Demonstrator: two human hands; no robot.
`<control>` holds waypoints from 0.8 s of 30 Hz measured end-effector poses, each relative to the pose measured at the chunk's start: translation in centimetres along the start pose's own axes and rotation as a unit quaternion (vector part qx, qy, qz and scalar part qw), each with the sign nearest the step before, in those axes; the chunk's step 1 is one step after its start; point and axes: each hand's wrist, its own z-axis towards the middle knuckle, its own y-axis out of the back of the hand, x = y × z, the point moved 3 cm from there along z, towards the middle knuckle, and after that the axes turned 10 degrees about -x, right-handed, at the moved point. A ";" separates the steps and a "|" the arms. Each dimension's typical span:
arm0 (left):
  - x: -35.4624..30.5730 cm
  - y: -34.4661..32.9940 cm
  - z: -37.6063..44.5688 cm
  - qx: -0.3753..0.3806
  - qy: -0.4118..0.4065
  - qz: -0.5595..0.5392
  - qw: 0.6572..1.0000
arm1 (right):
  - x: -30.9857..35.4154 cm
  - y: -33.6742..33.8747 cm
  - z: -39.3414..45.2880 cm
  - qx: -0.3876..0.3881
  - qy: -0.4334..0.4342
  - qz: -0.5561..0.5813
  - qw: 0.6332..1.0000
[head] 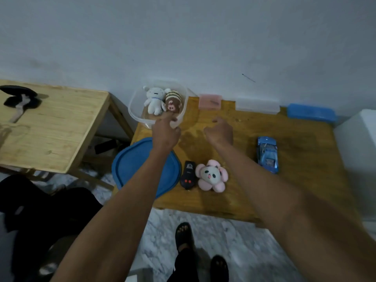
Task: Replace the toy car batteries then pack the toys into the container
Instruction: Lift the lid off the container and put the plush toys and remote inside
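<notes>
The packing is already in progress: the clear container (136,110) stands at the far left corner of the desk (295,192), partly over its edge, and holds a white plush (155,101) and a striped brown plush (173,101) side by side.

The left hand (165,132) reaches over the near rim of the container, its index finger stretched out toward the brown plush and about touching it. The other fingers are curled loosely and it grips nothing. I judge that it is settling this toy in place. To do this well, the person should push the two plushes tight against the far wall, so that room stays at the near side for the bigger toys.

The right hand (220,130) hovers above the middle of the desk, toward the far edge, with its fingers relaxed and half bent, and it holds nothing.

The toys not yet packed lie nearer to the person than both hands. The pink panda plush (211,175) and the black remote (188,175) lie close to the near edge, just beside each other. The blue toy car (267,154) lies near the right edge, well apart from the right hand. The blue lid (132,165) lies at the left edge, under the left forearm.
</notes>
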 end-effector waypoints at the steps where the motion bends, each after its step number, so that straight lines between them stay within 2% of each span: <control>1: 0.2 -0.6 -1.6 0.021 0.018 0.013 1.000 | -1.7 0.4 -0.8 0.019 -0.011 -0.012 1.000; 3: 0.7 -2.0 -4.7 0.060 0.050 0.038 0.996 | -4.7 0.9 -2.3 0.053 -0.023 -0.036 0.998; 7: 1.8 -3.8 -9.4 0.096 0.058 0.073 0.991 | -9.1 0.5 -5.0 0.089 -0.051 -0.057 0.993; 11: 2.5 -4.9 -11.8 0.117 0.051 0.106 0.986 | -11.1 -0.5 -6.5 0.126 -0.041 -0.087 0.987; 14: 2.9 -5.6 -12.9 0.142 0.066 0.129 0.979 | -11.7 -0.8 -6.8 0.119 -0.017 -0.111 0.987; 21: 2.2 -5.9 -13.7 0.118 0.083 0.070 0.987 | -12.4 -0.6 -6.5 0.096 -0.042 0.003 0.994; 24: 0.8 -5.1 -13.1 0.093 0.065 0.027 0.993 | -11.6 0.1 -6.1 0.094 -0.049 0.050 0.993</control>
